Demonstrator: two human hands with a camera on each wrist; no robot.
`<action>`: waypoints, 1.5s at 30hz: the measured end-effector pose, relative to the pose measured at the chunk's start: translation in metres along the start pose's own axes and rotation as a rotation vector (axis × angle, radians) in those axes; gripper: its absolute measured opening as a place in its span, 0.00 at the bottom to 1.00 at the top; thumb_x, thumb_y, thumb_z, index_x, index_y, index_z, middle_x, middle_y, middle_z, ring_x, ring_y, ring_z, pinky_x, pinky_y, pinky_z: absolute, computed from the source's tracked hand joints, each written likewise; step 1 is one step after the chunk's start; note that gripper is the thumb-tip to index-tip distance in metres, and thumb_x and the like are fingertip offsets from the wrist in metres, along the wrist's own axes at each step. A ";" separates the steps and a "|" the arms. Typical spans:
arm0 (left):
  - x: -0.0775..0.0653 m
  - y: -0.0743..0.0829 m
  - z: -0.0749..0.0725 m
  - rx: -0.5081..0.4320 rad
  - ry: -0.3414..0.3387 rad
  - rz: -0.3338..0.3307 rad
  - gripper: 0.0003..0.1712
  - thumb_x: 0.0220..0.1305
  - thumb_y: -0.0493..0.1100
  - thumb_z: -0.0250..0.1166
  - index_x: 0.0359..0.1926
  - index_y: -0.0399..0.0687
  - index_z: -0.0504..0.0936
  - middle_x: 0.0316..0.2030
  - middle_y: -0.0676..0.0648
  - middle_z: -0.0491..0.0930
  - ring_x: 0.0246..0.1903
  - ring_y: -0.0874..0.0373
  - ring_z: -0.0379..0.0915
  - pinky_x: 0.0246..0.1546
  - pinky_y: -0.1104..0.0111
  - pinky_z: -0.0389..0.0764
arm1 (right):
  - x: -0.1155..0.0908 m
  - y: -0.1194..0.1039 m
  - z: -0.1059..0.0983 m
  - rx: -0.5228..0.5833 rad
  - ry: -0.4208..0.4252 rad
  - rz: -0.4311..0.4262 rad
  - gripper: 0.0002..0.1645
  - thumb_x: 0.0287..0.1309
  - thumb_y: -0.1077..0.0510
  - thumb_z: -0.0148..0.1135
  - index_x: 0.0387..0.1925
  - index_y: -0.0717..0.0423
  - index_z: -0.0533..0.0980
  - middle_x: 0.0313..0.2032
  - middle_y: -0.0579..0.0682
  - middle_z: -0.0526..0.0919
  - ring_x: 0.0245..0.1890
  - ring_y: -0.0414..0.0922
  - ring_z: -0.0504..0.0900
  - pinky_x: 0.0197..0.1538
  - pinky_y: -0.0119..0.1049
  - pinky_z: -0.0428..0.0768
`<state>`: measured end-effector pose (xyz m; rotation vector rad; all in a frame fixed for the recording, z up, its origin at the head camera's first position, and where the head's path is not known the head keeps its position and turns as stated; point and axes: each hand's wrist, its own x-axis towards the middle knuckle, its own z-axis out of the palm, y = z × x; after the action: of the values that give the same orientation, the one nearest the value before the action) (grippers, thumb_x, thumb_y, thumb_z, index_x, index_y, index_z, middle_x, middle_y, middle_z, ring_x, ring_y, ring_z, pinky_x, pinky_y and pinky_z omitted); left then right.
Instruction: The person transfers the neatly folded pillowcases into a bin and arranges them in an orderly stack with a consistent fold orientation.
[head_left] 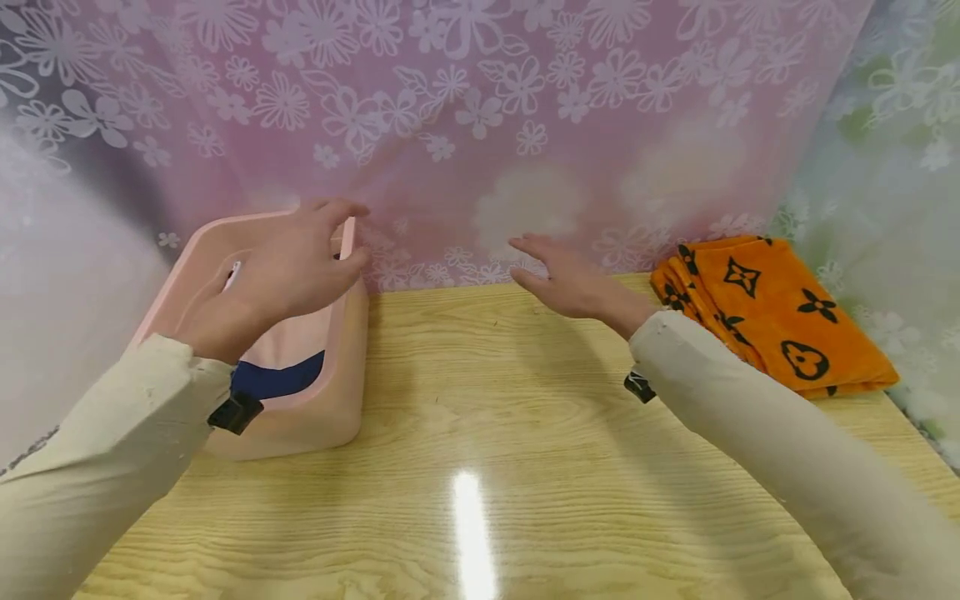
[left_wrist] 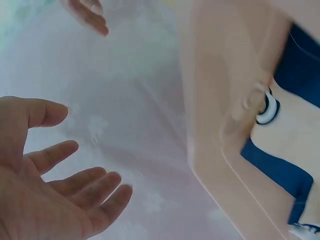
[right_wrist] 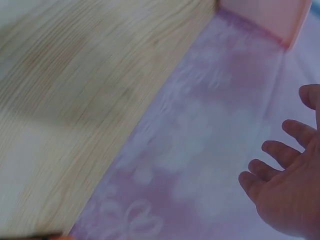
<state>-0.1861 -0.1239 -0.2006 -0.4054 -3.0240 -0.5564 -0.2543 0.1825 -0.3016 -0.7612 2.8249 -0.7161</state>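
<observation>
My left hand hovers above a pink plastic bin, its fingers relaxed and nothing in its grasp. In the left wrist view that hand shows spread fingers beside the bin's wall. Inside the bin lies dark blue cloth, with a small white and dark ring-shaped piece near it; the left forearm hides part of the inside. Over the table's far side, my right hand is held in the air with loose fingers, holding nothing. The right wrist view shows it with fingers apart.
A folded orange cloth with black motifs lies at the table's right end. The wooden table stretches between bin and cloth. Behind it hangs a pink flowered curtain, and a pale one hangs at the right.
</observation>
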 end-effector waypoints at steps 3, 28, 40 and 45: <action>0.002 0.011 0.011 0.014 0.051 0.073 0.28 0.68 0.48 0.50 0.67 0.47 0.66 0.65 0.40 0.62 0.45 0.44 0.73 0.40 0.51 0.74 | -0.010 0.021 -0.008 -0.042 -0.010 0.037 0.38 0.70 0.37 0.40 0.75 0.43 0.46 0.74 0.51 0.41 0.73 0.53 0.39 0.68 0.58 0.46; 0.029 0.069 0.107 0.454 0.000 0.293 0.34 0.69 0.66 0.44 0.69 0.58 0.64 0.65 0.41 0.61 0.65 0.44 0.53 0.66 0.50 0.51 | -0.116 0.166 -0.050 -0.356 0.065 0.181 0.42 0.71 0.37 0.38 0.74 0.58 0.47 0.71 0.68 0.43 0.70 0.65 0.40 0.67 0.61 0.36; 0.049 0.073 0.158 0.451 -0.055 0.273 0.35 0.69 0.68 0.40 0.70 0.60 0.62 0.68 0.42 0.57 0.66 0.45 0.53 0.64 0.49 0.56 | -0.148 0.215 -0.063 -0.280 0.084 0.329 0.43 0.72 0.37 0.33 0.74 0.58 0.39 0.69 0.74 0.41 0.67 0.72 0.39 0.65 0.65 0.36; 0.056 0.077 0.175 0.424 -0.117 0.251 0.35 0.69 0.68 0.39 0.71 0.62 0.60 0.69 0.43 0.57 0.66 0.46 0.54 0.63 0.50 0.59 | -0.159 0.234 -0.067 -0.213 0.078 0.387 0.45 0.72 0.37 0.32 0.73 0.63 0.37 0.68 0.77 0.41 0.66 0.73 0.38 0.64 0.66 0.37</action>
<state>-0.2190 0.0213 -0.3326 -0.7909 -3.0118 0.1273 -0.2359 0.4682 -0.3535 -0.1950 3.0179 -0.3958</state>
